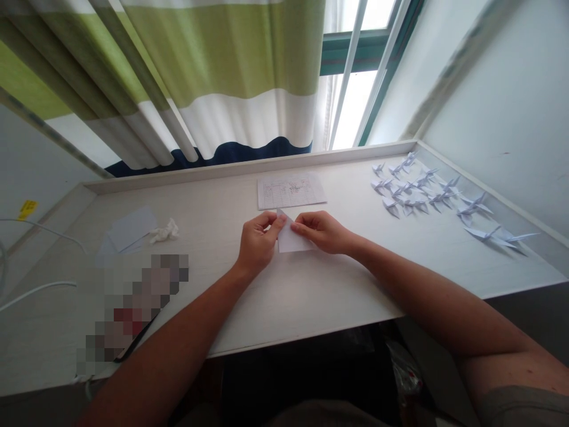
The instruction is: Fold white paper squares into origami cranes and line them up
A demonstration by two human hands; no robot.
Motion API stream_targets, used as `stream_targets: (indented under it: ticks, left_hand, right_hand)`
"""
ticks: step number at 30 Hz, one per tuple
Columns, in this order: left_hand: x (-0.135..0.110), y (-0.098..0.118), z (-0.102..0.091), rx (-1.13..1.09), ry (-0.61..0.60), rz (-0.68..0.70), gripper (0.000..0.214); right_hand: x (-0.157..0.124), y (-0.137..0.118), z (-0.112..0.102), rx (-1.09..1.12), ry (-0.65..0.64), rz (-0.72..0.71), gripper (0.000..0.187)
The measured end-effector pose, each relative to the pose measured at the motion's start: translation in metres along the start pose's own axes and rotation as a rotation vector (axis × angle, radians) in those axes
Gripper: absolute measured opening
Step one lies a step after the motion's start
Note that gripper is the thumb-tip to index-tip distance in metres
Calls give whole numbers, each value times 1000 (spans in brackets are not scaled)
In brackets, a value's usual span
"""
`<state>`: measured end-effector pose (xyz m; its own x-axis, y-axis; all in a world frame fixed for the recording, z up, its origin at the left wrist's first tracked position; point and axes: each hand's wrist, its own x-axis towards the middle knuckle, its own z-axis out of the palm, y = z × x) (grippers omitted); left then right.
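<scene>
A small piece of white paper (290, 239), partly folded into a pointed shape, lies at the middle of the white table (311, 290). My left hand (256, 242) pinches its left edge near the upper tip, fingers closed on it. From the right, my right hand (323, 230) presses and grips the same paper with curled fingers. Both forearms reach in from the near edge.
Several folded paper cranes (422, 190) stand in rows at the right, along the white wall. A printed sheet (290, 190) lies just behind my hands. Blank paper (131, 228) and a crumpled scrap (165, 231) sit at the left, with white cables (35, 289). A striped curtain (200, 83) hangs behind.
</scene>
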<state>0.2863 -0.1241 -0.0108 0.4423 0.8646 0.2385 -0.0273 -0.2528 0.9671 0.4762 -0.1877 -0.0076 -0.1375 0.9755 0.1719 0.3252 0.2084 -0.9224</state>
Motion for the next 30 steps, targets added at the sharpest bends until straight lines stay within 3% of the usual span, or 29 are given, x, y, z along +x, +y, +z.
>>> stream_targets:
  ticks: [10,18,24,30]
  left_hand:
    - [11,-2,-8,-125,293,7,38]
    - [11,1,-6,-321,103,-275,59]
    - [8,2,-4,-318,-9,-313,53]
    - [10,-4,-4,-363,92,-263,48]
  right_hand:
    - [-1,-8,-1,-199,-17,5,44]
    - [1,2,-7,1,89,34,47]
    - [0,1,-9,91,14,80,47]
    - [1,0,-10,142,-44,123,48]
